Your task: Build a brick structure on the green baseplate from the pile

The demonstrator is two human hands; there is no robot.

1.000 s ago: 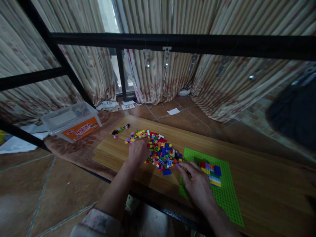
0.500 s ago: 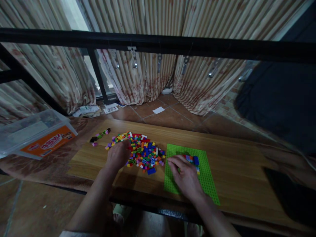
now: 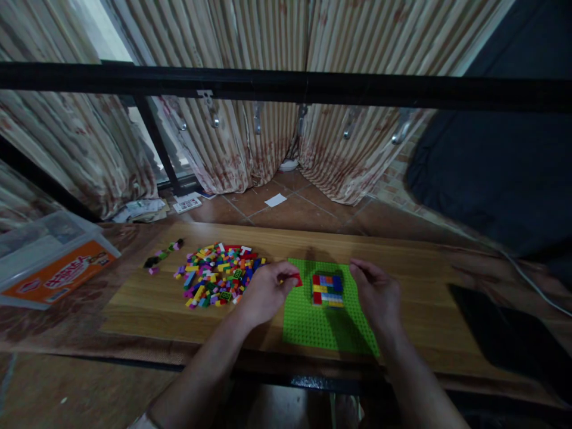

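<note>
A green baseplate point(image 3: 313, 325) lies on the wooden board point(image 3: 143, 298) and carries a small block of joined coloured bricks point(image 3: 328, 289). My left hand point(image 3: 267, 291) is at the plate's left edge and pinches a small red brick point(image 3: 298, 279). My right hand point(image 3: 376, 293) rests curled on the plate's right edge, just beside the built block; I cannot see anything in its fingers. A pile of loose coloured bricks point(image 3: 217, 274) lies left of the plate.
A short row of dark and pink bricks point(image 3: 161, 255) sits at the board's far left. A clear plastic box with an orange label point(image 3: 49, 262) stands further left. A black bar point(image 3: 286, 86) crosses above, with curtains behind. A dark flat object point(image 3: 500, 336) lies at right.
My left hand left the brick pile and came to the baseplate with a red brick. My right hand moved from the plate's left side to its right edge, uncovering the built block.
</note>
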